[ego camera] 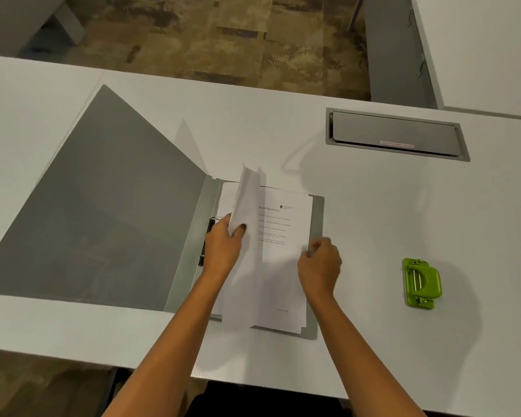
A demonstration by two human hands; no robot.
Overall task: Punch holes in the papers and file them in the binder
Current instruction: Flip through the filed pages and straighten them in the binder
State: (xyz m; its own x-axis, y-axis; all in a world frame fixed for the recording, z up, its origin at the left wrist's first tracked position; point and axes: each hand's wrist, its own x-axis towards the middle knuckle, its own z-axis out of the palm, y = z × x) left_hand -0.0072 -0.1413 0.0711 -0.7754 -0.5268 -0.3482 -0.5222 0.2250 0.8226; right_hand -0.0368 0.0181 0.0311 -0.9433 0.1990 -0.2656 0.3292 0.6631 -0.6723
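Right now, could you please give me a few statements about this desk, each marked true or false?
1. The binder lies open on the desk. True.
2. The left hand holds the hole punch. False: it holds up a lifted sheet beside the rings; the green hole punch lies untouched on the desk to the right.
3. The right hand grips the right edge of the paper stack. True.
4. The paper stack lies on the binder's left cover. False: it lies on the right half; the left cover is bare.
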